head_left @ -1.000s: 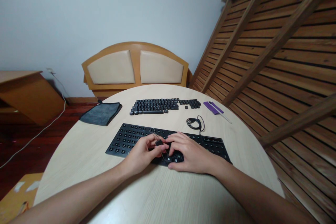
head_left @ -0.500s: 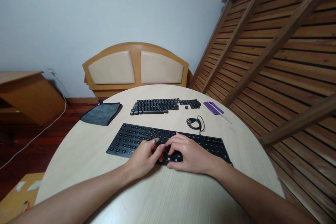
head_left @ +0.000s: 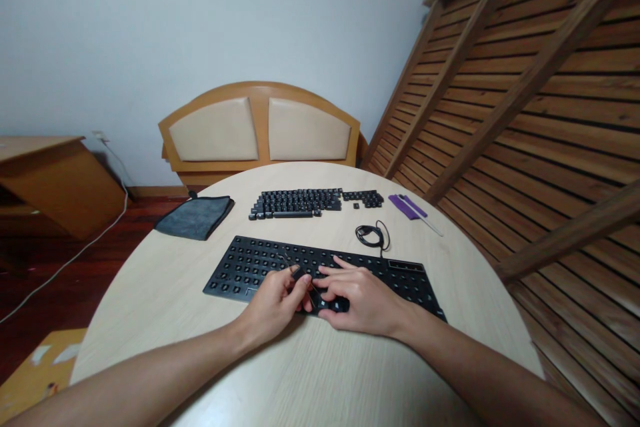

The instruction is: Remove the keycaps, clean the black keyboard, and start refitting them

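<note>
A black keyboard point(head_left: 245, 260) with most of its caps off lies across the table, its bare switches showing. In my left hand point(head_left: 277, 297) is a keycap puller point(head_left: 299, 273), a small black grip with thin wire loops, pinched between thumb and fingers over the keyboard's lower middle. My right hand point(head_left: 357, 293) rests on the keyboard just to the right, fingers spread and thumb by the front edge. Between the hands a few keycaps point(head_left: 333, 305) sit on the bottom row, partly hidden by the right fingers.
Behind the keyboard, loose keycaps point(head_left: 295, 201) lie in rows. A coiled cable point(head_left: 370, 235) is near them. To the left is a grey cloth point(head_left: 195, 217); at right, a purple cloth point(head_left: 405, 207) with a thin white stick point(head_left: 429, 223). The round table point(head_left: 320, 380) carries everything.
The fingers of my right hand have spread and straightened over the keyboard. My left hand has turned the puller slightly, its upper wire end shifting left.
</note>
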`<action>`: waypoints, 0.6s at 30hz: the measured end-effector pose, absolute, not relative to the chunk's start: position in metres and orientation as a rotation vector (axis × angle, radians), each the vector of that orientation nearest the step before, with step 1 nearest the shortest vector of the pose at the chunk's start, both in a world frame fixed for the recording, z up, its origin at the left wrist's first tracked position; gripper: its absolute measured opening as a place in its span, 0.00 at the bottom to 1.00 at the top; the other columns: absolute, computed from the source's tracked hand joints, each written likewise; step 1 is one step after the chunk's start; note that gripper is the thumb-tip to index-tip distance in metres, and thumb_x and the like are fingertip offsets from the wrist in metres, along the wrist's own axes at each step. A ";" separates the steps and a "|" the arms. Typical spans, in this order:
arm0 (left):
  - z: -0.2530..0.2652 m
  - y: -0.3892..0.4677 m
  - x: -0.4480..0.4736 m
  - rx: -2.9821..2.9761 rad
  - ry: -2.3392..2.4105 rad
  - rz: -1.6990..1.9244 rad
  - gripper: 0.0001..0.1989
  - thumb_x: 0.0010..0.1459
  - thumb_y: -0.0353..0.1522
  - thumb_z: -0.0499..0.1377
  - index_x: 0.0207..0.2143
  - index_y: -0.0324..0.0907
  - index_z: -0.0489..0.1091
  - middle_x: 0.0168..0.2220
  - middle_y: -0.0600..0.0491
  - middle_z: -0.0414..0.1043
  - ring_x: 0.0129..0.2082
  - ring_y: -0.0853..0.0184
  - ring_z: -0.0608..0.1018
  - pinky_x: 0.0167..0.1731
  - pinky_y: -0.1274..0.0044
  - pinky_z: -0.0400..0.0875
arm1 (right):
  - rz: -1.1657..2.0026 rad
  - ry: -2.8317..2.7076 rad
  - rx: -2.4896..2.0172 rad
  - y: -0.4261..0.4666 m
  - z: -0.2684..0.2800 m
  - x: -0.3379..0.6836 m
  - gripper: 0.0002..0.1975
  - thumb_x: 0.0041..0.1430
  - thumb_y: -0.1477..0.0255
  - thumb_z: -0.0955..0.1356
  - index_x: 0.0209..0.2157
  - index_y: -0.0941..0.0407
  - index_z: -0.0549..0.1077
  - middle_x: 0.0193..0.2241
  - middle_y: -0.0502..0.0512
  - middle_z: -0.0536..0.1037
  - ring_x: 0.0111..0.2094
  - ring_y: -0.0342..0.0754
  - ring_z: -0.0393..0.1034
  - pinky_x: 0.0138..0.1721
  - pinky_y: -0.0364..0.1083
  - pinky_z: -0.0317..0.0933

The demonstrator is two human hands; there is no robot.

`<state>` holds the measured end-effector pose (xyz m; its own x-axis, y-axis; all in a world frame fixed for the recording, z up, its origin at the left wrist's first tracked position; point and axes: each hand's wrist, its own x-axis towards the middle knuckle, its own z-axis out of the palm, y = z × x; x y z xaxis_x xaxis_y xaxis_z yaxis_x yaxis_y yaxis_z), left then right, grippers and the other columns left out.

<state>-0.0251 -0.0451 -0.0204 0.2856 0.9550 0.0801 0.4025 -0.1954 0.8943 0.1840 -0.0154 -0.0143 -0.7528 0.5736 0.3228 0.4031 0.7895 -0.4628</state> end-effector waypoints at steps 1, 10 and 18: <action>-0.020 -0.045 -0.025 1.743 1.236 0.869 0.23 0.67 0.44 0.51 0.24 0.40 0.69 0.21 0.51 0.76 0.21 0.68 0.73 0.24 0.78 0.65 | 0.513 -2.519 -0.731 -0.015 -0.015 0.184 0.04 0.49 0.73 0.74 0.30 0.55 0.77 0.49 0.58 0.80 0.55 0.59 0.72 0.61 0.64 0.58; -0.023 -0.045 -0.027 1.588 1.137 0.984 0.20 0.67 0.46 0.51 0.31 0.40 0.67 0.22 0.52 0.75 0.23 0.67 0.74 0.26 0.77 0.68 | 0.667 -2.386 -0.759 -0.013 -0.015 0.184 0.05 0.50 0.73 0.73 0.32 0.54 0.77 0.40 0.53 0.84 0.51 0.55 0.76 0.61 0.59 0.61; -0.025 -0.040 -0.025 1.549 1.193 1.058 0.20 0.67 0.46 0.51 0.31 0.41 0.66 0.22 0.54 0.73 0.23 0.68 0.73 0.27 0.77 0.67 | 0.687 -2.346 -0.851 -0.011 -0.003 0.189 0.08 0.54 0.69 0.72 0.37 0.54 0.76 0.38 0.54 0.84 0.42 0.51 0.79 0.51 0.50 0.69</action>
